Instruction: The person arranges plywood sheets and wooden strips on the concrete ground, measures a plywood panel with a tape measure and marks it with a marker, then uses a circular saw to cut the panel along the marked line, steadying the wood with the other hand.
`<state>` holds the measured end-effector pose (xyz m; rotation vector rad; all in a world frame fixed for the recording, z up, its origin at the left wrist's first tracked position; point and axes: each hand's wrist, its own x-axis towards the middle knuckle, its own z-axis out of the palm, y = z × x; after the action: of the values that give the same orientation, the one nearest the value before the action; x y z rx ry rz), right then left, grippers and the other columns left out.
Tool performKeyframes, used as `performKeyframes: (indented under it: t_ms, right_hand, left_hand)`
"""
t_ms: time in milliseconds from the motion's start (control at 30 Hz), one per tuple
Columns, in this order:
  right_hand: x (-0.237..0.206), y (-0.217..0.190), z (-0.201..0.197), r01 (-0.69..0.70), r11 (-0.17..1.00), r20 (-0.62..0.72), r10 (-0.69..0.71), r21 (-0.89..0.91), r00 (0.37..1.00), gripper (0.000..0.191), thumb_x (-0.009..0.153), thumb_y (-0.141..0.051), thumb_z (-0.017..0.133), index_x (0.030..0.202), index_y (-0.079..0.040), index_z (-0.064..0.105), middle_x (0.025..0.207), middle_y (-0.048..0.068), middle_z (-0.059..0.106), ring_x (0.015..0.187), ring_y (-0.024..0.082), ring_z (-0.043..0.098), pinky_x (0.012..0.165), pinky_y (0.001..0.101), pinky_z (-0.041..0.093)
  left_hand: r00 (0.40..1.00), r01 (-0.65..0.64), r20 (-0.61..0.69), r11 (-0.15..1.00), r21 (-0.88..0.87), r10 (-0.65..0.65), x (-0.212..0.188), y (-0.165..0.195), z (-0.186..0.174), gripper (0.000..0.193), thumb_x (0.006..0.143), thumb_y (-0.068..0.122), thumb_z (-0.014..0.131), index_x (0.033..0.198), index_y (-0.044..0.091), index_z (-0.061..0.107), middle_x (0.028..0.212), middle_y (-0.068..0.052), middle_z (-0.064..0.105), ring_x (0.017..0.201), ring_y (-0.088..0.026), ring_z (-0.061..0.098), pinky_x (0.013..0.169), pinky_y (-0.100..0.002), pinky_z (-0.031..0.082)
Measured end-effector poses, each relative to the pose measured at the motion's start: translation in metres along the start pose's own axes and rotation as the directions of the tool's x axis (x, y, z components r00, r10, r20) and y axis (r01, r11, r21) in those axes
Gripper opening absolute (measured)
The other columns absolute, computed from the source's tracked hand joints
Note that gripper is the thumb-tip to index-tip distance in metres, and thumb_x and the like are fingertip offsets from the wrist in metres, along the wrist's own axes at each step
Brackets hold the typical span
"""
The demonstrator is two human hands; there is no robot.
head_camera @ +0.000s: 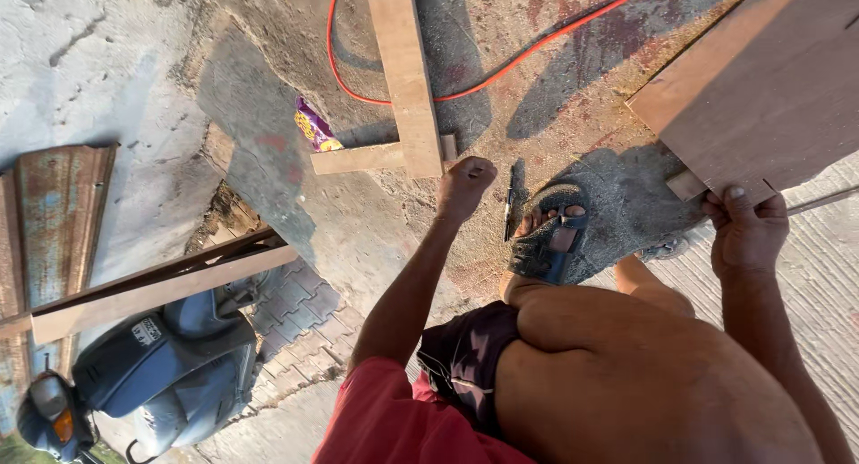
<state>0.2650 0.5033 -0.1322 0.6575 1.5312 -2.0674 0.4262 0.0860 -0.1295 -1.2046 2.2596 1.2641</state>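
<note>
Right hand (747,231) has its fingers clamped on the edge of the flat brown plywood board (769,88). Left hand (463,185), fingers curled together, rests on the concrete floor (358,222) beside a thin dark pencil (509,204), well apart from that board.

Orange cable (537,57); purple-yellow wrapper (315,128); red shirt (394,424).

A crumpled snack wrapper (314,127), purple and yellow, lies on the concrete ground just beside the end of a short wooden strip (358,158). At lower left, a small white label (146,331) with dark marks sits on the grey body of a parked scooter (170,361).
</note>
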Motion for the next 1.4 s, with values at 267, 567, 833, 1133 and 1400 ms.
performKeyframes:
  t_ms: [267, 567, 833, 1133, 1400]
  right_hand:
    - [0.001, 0.006, -0.001, -0.009, 1.000, -0.036, 0.008, -0.021, 0.999, 0.016, 0.109, -0.009, 0.070, 0.123, -0.009, 0.063, 0.108, 0.005, 0.071, 0.091, 0.014, 0.069, 0.079, 0.0280, 0.061]
    - [-0.008, 0.011, -0.012, 0.004, 0.998, -0.149, -0.013, -0.060, 0.989, 0.013, 0.106, -0.014, 0.064, 0.118, -0.008, 0.064, 0.104, 0.003, 0.071, 0.089, 0.012, 0.069, 0.082, 0.0281, 0.061]
    - [-0.027, 0.023, -0.005, 0.064, 0.997, -0.068, -0.067, -0.043, 0.995, 0.014, 0.112, -0.016, 0.062, 0.121, -0.006, 0.066, 0.107, 0.007, 0.072, 0.093, 0.013, 0.069, 0.086, 0.0291, 0.060]
    - [-0.024, 0.024, -0.006, 0.063, 0.997, -0.103, -0.068, -0.045, 0.992, 0.018, 0.110, -0.019, 0.062, 0.121, -0.005, 0.065, 0.106, 0.007, 0.071, 0.092, 0.013, 0.067, 0.086, 0.0297, 0.059]
    - [-0.025, 0.021, -0.002, 0.069, 0.996, -0.107, -0.075, -0.058, 0.991, 0.022, 0.110, -0.023, 0.061, 0.122, -0.004, 0.065, 0.105, 0.007, 0.071, 0.091, 0.012, 0.065, 0.085, 0.0295, 0.056]
  left_hand:
    - [0.979, -0.183, -0.050, 0.963, 0.196, 0.196, -0.026, -0.009, 0.036, 0.034, 0.080, 0.039, 0.081, 0.094, 0.010, 0.070, 0.092, -0.009, 0.074, 0.086, -0.030, 0.072, 0.075, -0.045, 0.056]
    - [0.908, -0.383, -0.039, 0.862, 0.333, 0.418, -0.017, -0.015, 0.055, 0.022, 0.085, 0.029, 0.077, 0.087, 0.009, 0.069, 0.087, -0.013, 0.071, 0.080, -0.034, 0.069, 0.070, -0.049, 0.056]
    - [0.967, -0.194, 0.096, 0.925, -0.327, 0.236, 0.005, 0.015, 0.068, 0.018, 0.096, 0.017, 0.071, 0.098, 0.001, 0.065, 0.083, -0.008, 0.070, 0.073, -0.013, 0.067, 0.065, -0.030, 0.057]
    - [0.924, -0.234, 0.142, 0.818, -0.525, 0.356, -0.005, 0.100, 0.089, 0.018, 0.100, 0.015, 0.063, 0.113, 0.003, 0.065, 0.089, -0.004, 0.070, 0.078, -0.007, 0.066, 0.069, -0.026, 0.056]
    - [0.806, -0.579, -0.038, 0.773, -0.259, 0.591, 0.100, 0.235, 0.125, 0.020, 0.106, 0.015, 0.061, 0.121, 0.005, 0.071, 0.101, -0.010, 0.070, 0.085, -0.018, 0.069, 0.075, -0.034, 0.056]
